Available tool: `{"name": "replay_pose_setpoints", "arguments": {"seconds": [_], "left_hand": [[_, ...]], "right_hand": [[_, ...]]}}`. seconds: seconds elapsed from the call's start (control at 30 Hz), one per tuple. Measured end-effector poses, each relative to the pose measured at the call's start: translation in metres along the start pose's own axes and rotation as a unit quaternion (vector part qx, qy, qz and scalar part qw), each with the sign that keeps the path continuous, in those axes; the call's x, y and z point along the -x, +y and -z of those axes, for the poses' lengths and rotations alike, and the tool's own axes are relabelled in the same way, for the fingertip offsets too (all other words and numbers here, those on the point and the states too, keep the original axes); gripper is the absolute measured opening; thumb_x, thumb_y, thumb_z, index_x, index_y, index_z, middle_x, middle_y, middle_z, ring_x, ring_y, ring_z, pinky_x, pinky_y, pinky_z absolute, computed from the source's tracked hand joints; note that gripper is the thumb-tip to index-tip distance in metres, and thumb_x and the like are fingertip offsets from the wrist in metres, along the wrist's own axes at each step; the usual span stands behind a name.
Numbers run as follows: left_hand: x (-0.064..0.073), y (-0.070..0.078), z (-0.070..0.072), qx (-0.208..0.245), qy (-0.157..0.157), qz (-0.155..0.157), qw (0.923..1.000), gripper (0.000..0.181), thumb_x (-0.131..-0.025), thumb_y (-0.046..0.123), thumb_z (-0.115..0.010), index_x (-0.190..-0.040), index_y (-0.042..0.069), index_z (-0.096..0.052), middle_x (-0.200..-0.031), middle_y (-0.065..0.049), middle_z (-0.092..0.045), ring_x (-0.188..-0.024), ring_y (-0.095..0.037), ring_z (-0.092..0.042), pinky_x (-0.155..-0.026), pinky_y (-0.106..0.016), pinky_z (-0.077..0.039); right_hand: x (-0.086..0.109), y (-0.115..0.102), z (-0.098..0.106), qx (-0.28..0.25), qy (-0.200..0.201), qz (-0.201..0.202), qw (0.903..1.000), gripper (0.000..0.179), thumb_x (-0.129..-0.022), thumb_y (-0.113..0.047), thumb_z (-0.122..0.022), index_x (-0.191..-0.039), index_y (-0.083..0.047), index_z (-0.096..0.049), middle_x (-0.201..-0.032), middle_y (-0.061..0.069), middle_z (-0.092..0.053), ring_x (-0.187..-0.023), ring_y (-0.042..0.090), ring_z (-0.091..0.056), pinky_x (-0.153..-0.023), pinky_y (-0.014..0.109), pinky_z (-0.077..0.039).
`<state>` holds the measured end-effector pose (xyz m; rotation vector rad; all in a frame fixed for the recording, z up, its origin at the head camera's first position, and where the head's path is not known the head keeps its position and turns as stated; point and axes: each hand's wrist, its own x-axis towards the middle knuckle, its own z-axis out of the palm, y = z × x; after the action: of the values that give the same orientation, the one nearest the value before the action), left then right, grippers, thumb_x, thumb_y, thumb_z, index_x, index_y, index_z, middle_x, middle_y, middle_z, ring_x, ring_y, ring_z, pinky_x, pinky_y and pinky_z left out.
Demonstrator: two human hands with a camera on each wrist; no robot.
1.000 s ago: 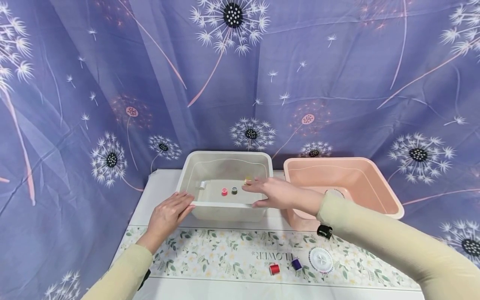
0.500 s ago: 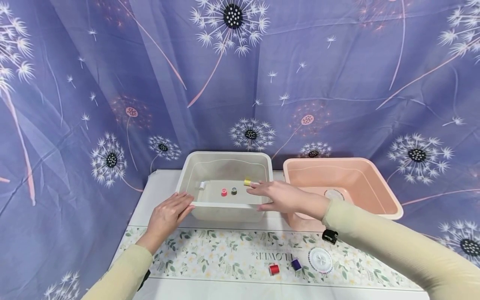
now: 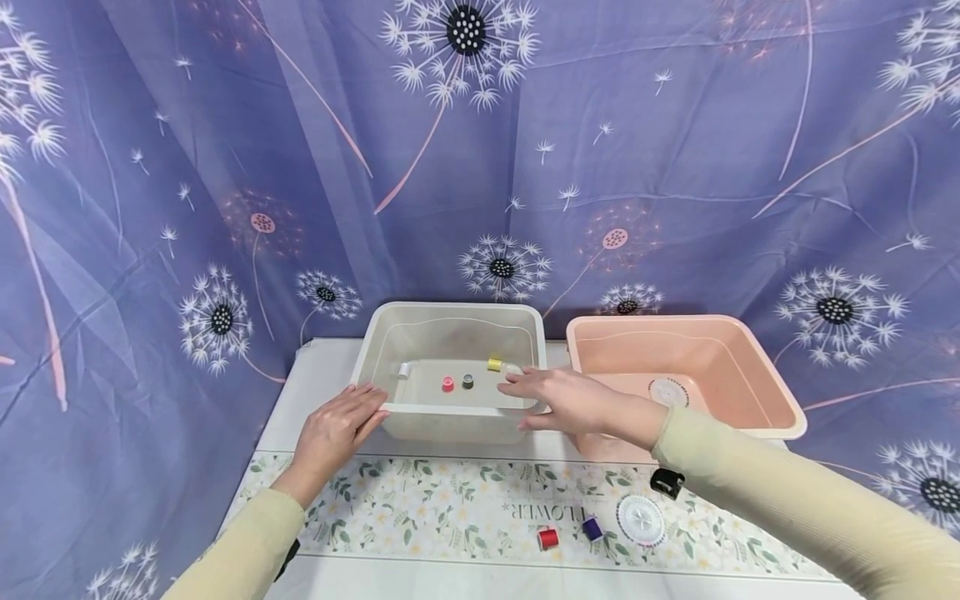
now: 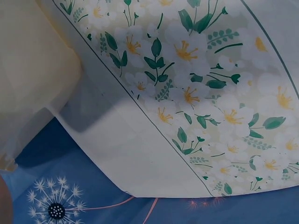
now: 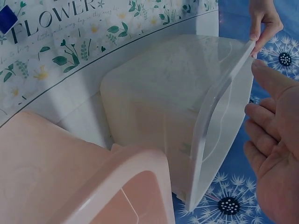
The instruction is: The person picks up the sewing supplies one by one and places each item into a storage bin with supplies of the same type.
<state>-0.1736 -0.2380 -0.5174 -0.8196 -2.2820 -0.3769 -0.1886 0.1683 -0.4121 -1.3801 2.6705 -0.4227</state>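
My left hand point(image 3: 341, 425) holds the front left corner of the rim of a pale grey plastic bin point(image 3: 453, 425), fingers lying over the edge; the right wrist view also shows this hand point(image 5: 267, 23) at the rim. Over the bin's front right corner hovers my right hand point(image 3: 566, 396), fingers loose and nothing held. Inside the bin lie a yellow thread spool point(image 3: 494, 363) with a whitish piece point(image 3: 512, 369) beside it, a pink spool point(image 3: 447, 384), a dark grey spool point(image 3: 468, 381) and a white spool point(image 3: 404, 370). The left wrist view shows neither fingers nor spools.
A peach bin point(image 3: 787, 417) stands to the right, a round pin wheel point(image 3: 667, 392) inside. On the floral mat point(image 3: 420, 517) lie a red spool point(image 3: 548, 539), a purple spool point(image 3: 592, 528) and another pin wheel point(image 3: 641, 521). A blue dandelion curtain point(image 3: 420, 167) hangs behind.
My right hand has drawn back slightly to the right, away from the yellow spool, which now shows fully with the whitish piece. The left hand has stayed on the rim.
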Motion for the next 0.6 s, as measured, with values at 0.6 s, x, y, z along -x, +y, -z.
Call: {"name": "replay_pose_setpoints", "arguments": {"seconds": [0.6], "left_hand": [[-0.001,0.0,0.001,0.004,0.01,-0.006,0.9999,0.07,-0.114,0.056,-0.038,-0.114,0.001,-0.082,-0.11,-0.017,-0.081,-0.103,-0.036,-0.078,-0.097,-0.057,-0.062]], "right_hand": [[0.006,-0.009,-0.014,0.002,0.001,0.012,0.9999,0.071,-0.093,-0.04,-0.082,-0.152,-0.006,-0.06,-0.156,0.017,-0.056,-0.141,0.047,-0.055,-0.113,0.061,-0.05]]}}
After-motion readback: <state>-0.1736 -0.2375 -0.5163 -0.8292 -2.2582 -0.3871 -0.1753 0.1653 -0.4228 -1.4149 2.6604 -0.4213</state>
